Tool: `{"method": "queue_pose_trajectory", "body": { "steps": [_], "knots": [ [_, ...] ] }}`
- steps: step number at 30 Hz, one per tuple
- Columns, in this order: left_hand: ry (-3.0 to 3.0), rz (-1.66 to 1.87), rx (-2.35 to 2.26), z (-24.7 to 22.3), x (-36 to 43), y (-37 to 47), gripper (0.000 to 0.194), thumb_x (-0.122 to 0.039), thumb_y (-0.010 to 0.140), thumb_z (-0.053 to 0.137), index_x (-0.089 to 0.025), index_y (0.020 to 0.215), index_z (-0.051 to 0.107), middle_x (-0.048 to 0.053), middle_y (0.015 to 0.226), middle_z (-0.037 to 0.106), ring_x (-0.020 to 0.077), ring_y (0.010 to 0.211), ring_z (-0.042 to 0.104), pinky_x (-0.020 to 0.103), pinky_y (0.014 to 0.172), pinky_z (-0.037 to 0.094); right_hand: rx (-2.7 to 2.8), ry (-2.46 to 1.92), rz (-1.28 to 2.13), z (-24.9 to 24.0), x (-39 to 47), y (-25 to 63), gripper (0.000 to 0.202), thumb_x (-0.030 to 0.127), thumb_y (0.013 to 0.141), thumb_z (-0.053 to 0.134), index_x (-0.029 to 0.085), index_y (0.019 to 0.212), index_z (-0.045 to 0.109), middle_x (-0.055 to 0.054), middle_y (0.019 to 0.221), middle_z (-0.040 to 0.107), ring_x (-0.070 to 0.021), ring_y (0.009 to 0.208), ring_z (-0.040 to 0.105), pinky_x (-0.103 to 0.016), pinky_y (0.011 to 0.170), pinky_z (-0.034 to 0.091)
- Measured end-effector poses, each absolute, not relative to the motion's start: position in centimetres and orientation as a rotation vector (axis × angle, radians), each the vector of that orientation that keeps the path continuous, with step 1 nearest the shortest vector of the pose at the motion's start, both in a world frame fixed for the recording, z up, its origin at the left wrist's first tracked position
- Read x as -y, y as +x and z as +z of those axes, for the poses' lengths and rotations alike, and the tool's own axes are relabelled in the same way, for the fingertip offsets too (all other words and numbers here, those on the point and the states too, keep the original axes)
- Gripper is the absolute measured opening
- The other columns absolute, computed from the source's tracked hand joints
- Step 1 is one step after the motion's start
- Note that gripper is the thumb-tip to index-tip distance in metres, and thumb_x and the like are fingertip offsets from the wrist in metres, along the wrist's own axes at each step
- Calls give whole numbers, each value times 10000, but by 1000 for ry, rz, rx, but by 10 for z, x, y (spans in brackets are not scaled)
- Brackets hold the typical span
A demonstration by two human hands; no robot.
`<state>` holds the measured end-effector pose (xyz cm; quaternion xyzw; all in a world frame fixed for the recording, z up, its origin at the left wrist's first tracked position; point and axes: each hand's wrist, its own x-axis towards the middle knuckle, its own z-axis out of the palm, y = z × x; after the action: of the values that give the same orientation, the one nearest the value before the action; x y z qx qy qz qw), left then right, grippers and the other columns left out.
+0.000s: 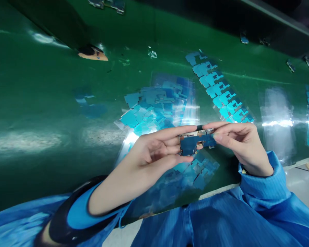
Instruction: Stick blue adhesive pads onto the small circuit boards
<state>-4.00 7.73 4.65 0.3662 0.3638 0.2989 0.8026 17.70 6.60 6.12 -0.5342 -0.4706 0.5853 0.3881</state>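
Between my two hands is a small circuit board (189, 145), its face largely covered by dark blue film. My left hand (158, 147) grips the board's left end, thumb along the lower edge and fingers behind and above. At the other end, my right hand (237, 140) pinches the board between thumb and fingers, the thumb on its upper right corner. Under and behind the hands lies a heap of blue film pieces (149, 106) on clear sheets. A strip of blue film cutouts (216, 89) runs diagonally beyond my right hand.
The work surface is a shiny green mat (54, 103). More circuit boards lie at the far side, such as one board (244, 38) at the right and another board (108, 5) at the top. Clear sheets (278, 120) are stacked to the right. A dark bar-like object (54, 24) reaches in at upper left.
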Motion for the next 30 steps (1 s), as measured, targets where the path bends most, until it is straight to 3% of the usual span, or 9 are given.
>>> {"method": "queue_pose_trajectory", "body": {
  "steps": [4,11,23,30],
  "knots": [
    [840,651,-842,50,-77,-40,412,-101,772,689,-256,1153,690,-6,909,787,171,910,729,178,794,573,1221,-1417,1413,63,-65,175,52,199,771,749,248,765,767,-15,977,758,-163,846,723,-278,752,613],
    [932,654,-865,47,-75,-41,418,-98,787,647,-284,1160,682,-83,711,754,98,702,725,164,782,572,1251,-1502,1332,67,-65,172,60,193,761,752,248,736,755,-8,958,757,-163,847,720,-271,723,615],
    [937,617,-993,60,-72,-38,397,-153,757,637,-240,1139,696,-59,656,725,121,688,719,193,771,575,1310,-1494,1339,68,-65,173,100,142,762,734,238,747,757,-1,944,758,-141,828,710,-232,673,600],
    [950,610,-992,60,-73,-39,386,-182,764,651,-250,1140,704,-72,524,586,99,484,577,278,751,591,1303,-1498,1339,69,-65,171,122,141,758,733,260,743,758,6,934,758,-161,852,712,-253,675,623]
  ]
}}
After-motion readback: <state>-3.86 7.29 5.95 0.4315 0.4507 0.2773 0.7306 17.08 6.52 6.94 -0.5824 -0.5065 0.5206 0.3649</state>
